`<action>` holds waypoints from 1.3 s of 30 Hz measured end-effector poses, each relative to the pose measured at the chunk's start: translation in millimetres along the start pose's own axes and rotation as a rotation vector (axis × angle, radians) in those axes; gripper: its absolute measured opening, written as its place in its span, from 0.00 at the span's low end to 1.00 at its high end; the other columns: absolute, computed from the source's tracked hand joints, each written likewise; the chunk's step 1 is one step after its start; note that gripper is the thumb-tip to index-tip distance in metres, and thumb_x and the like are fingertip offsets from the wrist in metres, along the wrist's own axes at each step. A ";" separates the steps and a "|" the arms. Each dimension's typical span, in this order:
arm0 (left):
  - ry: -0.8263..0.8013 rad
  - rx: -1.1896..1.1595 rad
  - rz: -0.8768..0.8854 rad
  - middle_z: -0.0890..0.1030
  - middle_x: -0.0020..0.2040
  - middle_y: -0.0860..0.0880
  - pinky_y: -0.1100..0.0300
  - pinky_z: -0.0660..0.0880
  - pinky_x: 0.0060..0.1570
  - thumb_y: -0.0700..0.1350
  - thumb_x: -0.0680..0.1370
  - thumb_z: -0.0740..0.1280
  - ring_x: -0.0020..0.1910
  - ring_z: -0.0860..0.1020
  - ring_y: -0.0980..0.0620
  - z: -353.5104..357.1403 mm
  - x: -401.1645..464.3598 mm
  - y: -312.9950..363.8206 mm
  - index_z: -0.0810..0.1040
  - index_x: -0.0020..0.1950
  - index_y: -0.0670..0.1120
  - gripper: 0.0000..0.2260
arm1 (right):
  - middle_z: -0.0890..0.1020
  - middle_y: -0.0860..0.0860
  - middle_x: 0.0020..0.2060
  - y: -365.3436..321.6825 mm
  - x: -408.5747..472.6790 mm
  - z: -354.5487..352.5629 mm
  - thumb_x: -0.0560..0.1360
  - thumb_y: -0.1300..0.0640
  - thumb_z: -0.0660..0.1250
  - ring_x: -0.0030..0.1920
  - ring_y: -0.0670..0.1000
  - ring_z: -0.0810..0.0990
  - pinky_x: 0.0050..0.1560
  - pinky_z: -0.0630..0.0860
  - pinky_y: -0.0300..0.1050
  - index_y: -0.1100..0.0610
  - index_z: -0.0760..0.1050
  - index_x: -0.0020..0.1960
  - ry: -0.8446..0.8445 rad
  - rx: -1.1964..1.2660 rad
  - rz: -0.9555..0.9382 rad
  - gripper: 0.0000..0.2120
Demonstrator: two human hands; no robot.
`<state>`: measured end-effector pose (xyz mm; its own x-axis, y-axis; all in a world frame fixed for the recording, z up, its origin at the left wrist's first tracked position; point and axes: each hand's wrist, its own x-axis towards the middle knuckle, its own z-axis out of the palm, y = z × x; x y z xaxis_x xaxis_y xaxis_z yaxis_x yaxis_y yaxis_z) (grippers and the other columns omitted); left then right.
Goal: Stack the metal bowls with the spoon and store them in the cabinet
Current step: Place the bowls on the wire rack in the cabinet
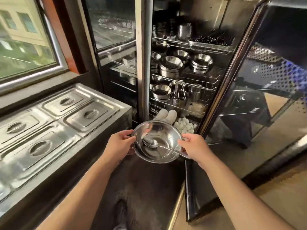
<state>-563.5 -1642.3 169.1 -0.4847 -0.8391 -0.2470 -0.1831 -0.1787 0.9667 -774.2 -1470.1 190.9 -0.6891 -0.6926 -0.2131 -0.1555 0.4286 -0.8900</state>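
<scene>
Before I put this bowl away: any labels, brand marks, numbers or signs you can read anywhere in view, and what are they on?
None readable.
metal bowl held by left hand and right hand, with the spoon in it: no marking shows.
cabinet shelves and door: no lettering visible.
counter lids: plain, no text.
</scene>
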 end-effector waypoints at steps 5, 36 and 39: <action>-0.115 0.059 0.031 0.87 0.39 0.50 0.50 0.85 0.36 0.42 0.75 0.73 0.39 0.87 0.49 26.1 121.0 19.6 0.82 0.62 0.47 0.15 | 0.77 0.49 0.26 -13.4 89.4 0.9 0.76 0.64 0.67 0.28 0.46 0.75 0.38 0.77 0.47 0.60 0.85 0.47 0.112 0.003 0.041 0.07; -0.439 0.254 0.142 0.83 0.45 0.54 0.63 0.81 0.30 0.45 0.79 0.71 0.31 0.84 0.60 317.3 524.3 185.9 0.76 0.71 0.45 0.20 | 0.84 0.54 0.44 -56.3 472.1 -167.2 0.77 0.56 0.65 0.41 0.51 0.83 0.39 0.77 0.47 0.54 0.82 0.52 0.526 -0.052 0.227 0.08; -0.469 0.262 0.106 0.83 0.46 0.56 0.64 0.81 0.31 0.46 0.79 0.71 0.34 0.85 0.58 339.9 538.9 180.4 0.73 0.73 0.44 0.23 | 0.82 0.52 0.59 -48.2 497.7 -178.5 0.78 0.51 0.66 0.57 0.54 0.82 0.55 0.79 0.52 0.54 0.75 0.71 0.549 -0.107 0.275 0.22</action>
<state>-1148.5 -1952.1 187.6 -0.8305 -0.5158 -0.2104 -0.2903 0.0784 0.9537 -1236.0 -1731.9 199.7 -0.9728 -0.1617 -0.1658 0.0293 0.6241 -0.7808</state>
